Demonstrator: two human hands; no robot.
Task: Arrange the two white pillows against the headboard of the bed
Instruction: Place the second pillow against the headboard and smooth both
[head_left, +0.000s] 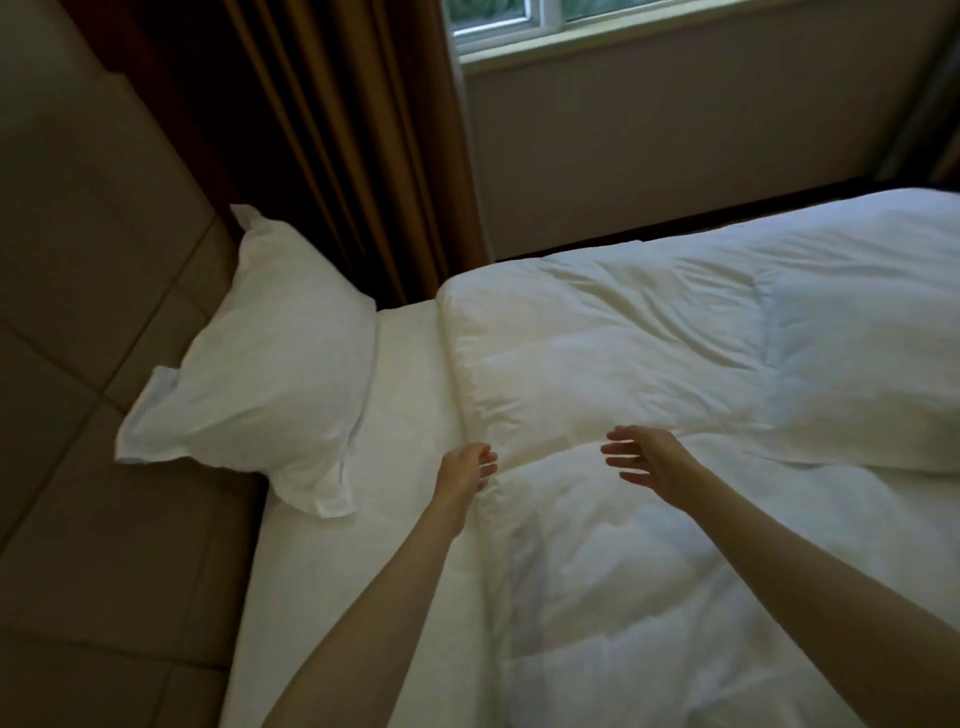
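Observation:
One white pillow (260, 374) leans against the padded beige headboard (78, 260) at the far left side of the bed. A puffy white bulk (597, 353) lies across the duvet beside it; I cannot tell whether it is the second pillow or a fold of the duvet. My left hand (467, 465) hovers at this bulk's near left corner with its fingers loosely curled and nothing in them. At the bulk's near edge my right hand (647, 460) is held with spread fingers, also holding nothing.
A white sheet (405, 374) shows between pillow and duvet. The white duvet (675, 597) covers the bed to the right. Brown curtains (337, 130) hang behind the bed's far corner, under a window (519, 31). A grey wall runs along the far side.

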